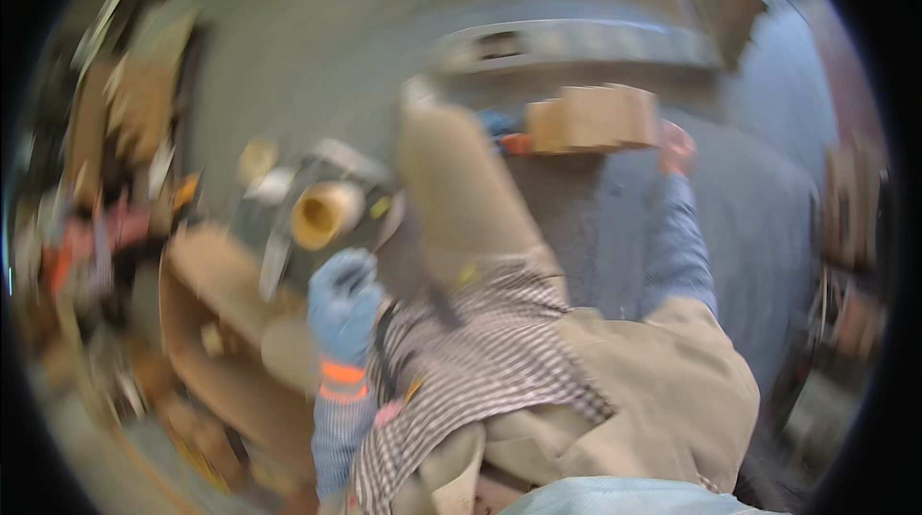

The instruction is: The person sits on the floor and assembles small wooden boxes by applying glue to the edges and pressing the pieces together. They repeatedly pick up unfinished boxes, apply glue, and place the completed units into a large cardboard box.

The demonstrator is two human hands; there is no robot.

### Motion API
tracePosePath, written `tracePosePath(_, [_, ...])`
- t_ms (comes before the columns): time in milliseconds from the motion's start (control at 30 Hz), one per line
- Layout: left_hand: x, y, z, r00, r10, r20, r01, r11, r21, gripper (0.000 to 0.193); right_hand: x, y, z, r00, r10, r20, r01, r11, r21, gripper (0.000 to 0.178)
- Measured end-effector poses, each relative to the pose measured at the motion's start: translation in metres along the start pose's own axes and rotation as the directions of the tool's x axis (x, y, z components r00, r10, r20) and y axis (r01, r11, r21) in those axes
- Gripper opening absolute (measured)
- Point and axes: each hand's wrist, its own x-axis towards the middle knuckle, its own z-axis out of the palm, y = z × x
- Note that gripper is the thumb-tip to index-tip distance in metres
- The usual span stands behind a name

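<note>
My left hand (346,299), in a light blue glove with an orange cuff, is beside my left thigh. Its fingers look curled, but blur hides whether anything is in them. Close by, on its far side, lies a tan tape roll (327,214). My right arm reaches forward in a blue sleeve. My right hand (677,147), which looks bare, grips the right end of a bundle of brown cardboard pieces (594,121). A blue and orange thing (501,133), glove-like, shows at the bundle's left end; I cannot tell whether it is a loose glove.
An open cardboard box (216,323) stands at my left, with piled cardboard beyond it. Two long pale metal pieces (586,42) with cut-outs lie ahead on the grey floor (317,44). A stack of brown sheets (850,208) is at the far right.
</note>
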Motion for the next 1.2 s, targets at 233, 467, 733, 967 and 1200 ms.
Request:
tracePosePath(233, [-0.141, -0.042, -0.119, 0.727, 0.107, -0.678, -0.083, 0.994, 0.068, 0.034, 0.005, -0.02, -0.027, 0.993, 0.087, -0.086, -0.07, 0.981, 0.18, 0.043])
tracePosePath(467, [-0.284, -0.23, -0.246, -0.129, -0.446, -0.886, -0.271, 0.875, -0.401, 0.008, 0.007, -0.143, -0.051, 0.999, -0.024, -0.045, 0.018, 0.991, -0.132, 0.039])
tracePosePath(733, [-0.379, -0.476, -0.377, -0.363, -0.393, -0.845, 0.391, 0.758, -0.521, 0.049, 0.017, -0.273, -0.101, 0.937, -0.344, 0.058, 0.341, 0.867, -0.363, 0.045])
tracePosePath(967, [-0.377, -0.511, -0.441, -0.483, -0.444, -0.755, 0.739, 0.255, -0.623, 0.096, -0.03, -0.356, -0.133, 0.874, -0.446, 0.194, 0.449, 0.586, -0.674, 0.049])
tracePosePath(1200, [-0.32, -0.451, -0.425, -0.428, -0.473, -0.77, 0.892, -0.084, -0.444, 0.076, -0.029, -0.409, -0.144, 0.952, -0.207, 0.225, 0.303, 0.734, -0.608, 0.051])
